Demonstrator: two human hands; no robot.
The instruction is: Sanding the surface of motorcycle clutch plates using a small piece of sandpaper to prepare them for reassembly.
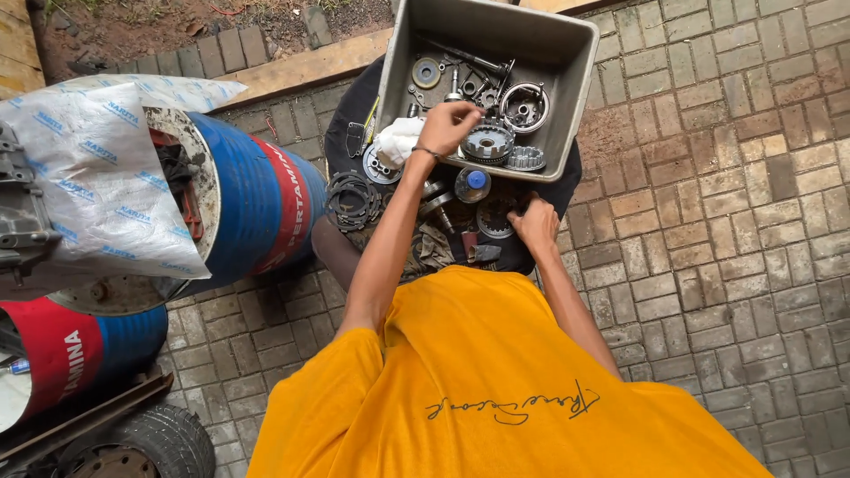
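Clutch gear (488, 142) at upper centre: I'm reaching my left hand (445, 126) over the grey tray (567, 106), fingers curled beside it, while my right hand (536, 221) is pressing closed among parts below, bracing.

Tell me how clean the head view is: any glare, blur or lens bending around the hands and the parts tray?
Head view: soft even daylight, no glare, faint shadows inside the grey tray; left hand and right hand sharp, no motion blur; wide-lens bending curves the paving and blue drum toward the edges.
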